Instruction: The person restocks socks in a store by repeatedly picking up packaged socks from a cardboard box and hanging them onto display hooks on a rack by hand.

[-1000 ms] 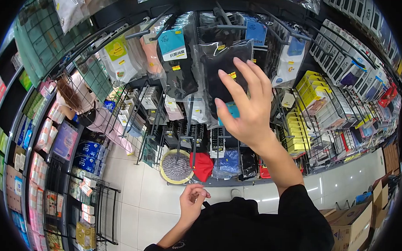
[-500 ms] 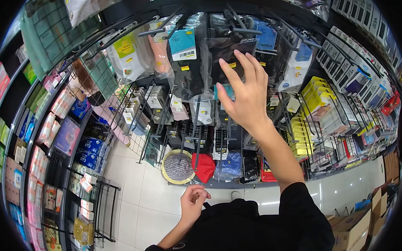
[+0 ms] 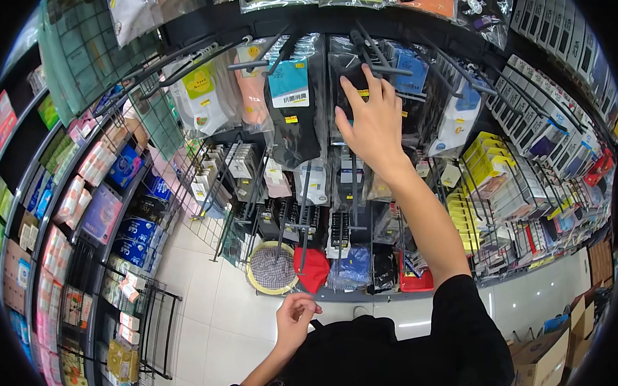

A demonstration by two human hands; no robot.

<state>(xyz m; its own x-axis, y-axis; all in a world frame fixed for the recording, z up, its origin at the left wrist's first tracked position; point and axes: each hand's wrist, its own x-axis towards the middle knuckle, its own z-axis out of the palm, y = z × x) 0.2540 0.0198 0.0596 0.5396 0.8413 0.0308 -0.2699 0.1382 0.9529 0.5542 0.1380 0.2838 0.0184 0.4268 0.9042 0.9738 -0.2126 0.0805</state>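
My right hand [image 3: 375,123] is raised in front of a hanging dark packet [image 3: 347,72] in a clear sleeve with a yellow price tag. Its fingers are spread and hold nothing; whether the fingertips touch the sleeve I cannot tell. Just left of it hangs a packet of black socks [image 3: 292,133] with a teal and white card. To the right are a blue-carded packet [image 3: 411,73] and white socks [image 3: 455,123]. Down by my black shirt, my left hand [image 3: 295,315] is loosely closed with its fingers curled, and no object shows in it.
Metal display hooks [image 3: 390,70] jut out toward me. Below hang a checked hat [image 3: 272,269] and a red cap [image 3: 312,270]. Shelves of packaged goods [image 3: 101,211] stand left, yellow boxes [image 3: 486,159] right. An open cardboard box [image 3: 539,362] sits at lower right.
My right hand has shifted slightly up and left relative to the packets, its fingers still spread. The view has tilted a little, so the rack sits lower. My left hand stays curled at my waist.
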